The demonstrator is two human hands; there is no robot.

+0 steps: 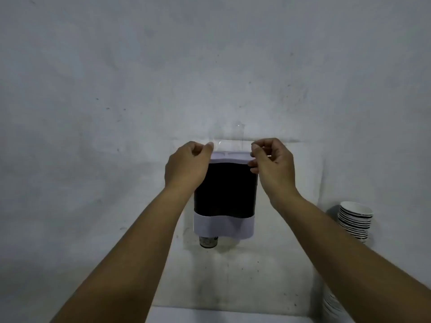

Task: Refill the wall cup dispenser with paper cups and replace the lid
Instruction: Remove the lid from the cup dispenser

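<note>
Left hand (186,165) raised at the top left corner of the dispenser, fingers curled, thumb and fingertip pinching the left edge of the lid (229,157); right hand (271,163) level with it at the top right corner, fingers curled too, pinching the lid's right edge; both wrists angled up from bare forearms entering from below.

Between the two hands, the lid: a pale flat cap sitting across the top of the dispenser; whether fully seated or just resting there, hard to tell. Just above the hands, a faint clear plastic outline (229,138) against the wall, too transparent to make out properly.

Below the hands, the wall cup dispenser (225,197): dark tinted upper body, pale curved band across its lower part, fixed to the wall (116,89); contents behind the dark window not readable. Under that band, below the left hand, the bottom of a paper cup (208,241) poking out of the outlet.

Lower right of the right hand, partly behind the right forearm, a stack of paper cups (355,220), white with dark stripes, rims upward, well apart from the dispenser; beneath it, near the frame's bottom edge, more nested cup rims (331,305), blurred.

Below the forearms, at bottom centre, a pale desk (210,315) against the grey, scuffed wall.
</note>
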